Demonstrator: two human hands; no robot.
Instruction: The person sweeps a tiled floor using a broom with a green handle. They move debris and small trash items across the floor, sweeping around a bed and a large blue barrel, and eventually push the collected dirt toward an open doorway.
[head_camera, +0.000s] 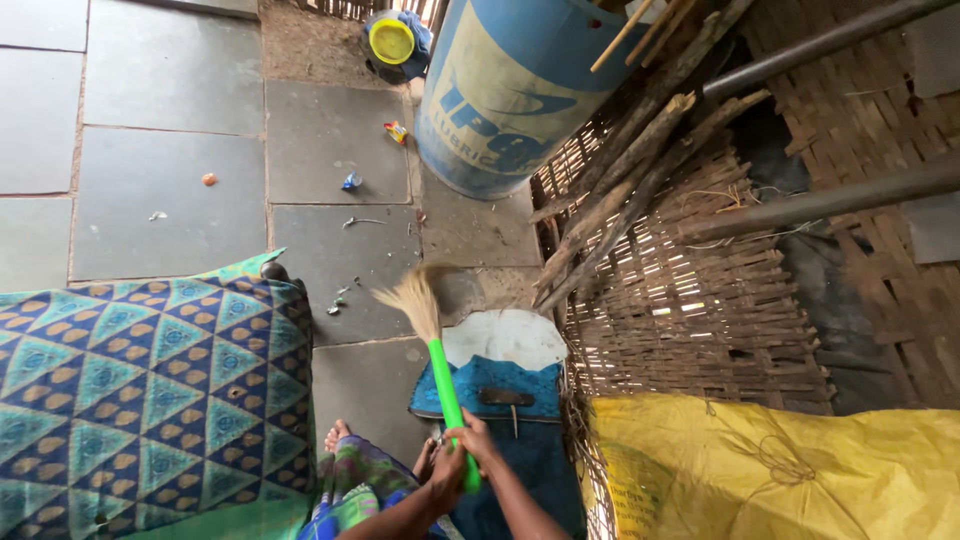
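Both hands grip the green handle of a broom (446, 385) low in the frame. My right hand (480, 443) wraps the handle from the right; my left hand (441, 475) clasps it just below. The pale straw brush (413, 295) points up and away, resting on the grey stone floor (170, 180). Under the hands lies a blue sack (510, 390) with a white patch at its top. My bare foot (336, 436) shows beside patterned clothing.
A blue drum (500, 90) stands at the top centre, with wooden sticks (620, 190) leaning on a woven bamboo wall (700, 300). A patterned teal cloth (150, 390) fills the lower left, a yellow sack (780, 470) the lower right. Litter scraps (351, 181) and a yellow lid (391, 41) lie on the floor.
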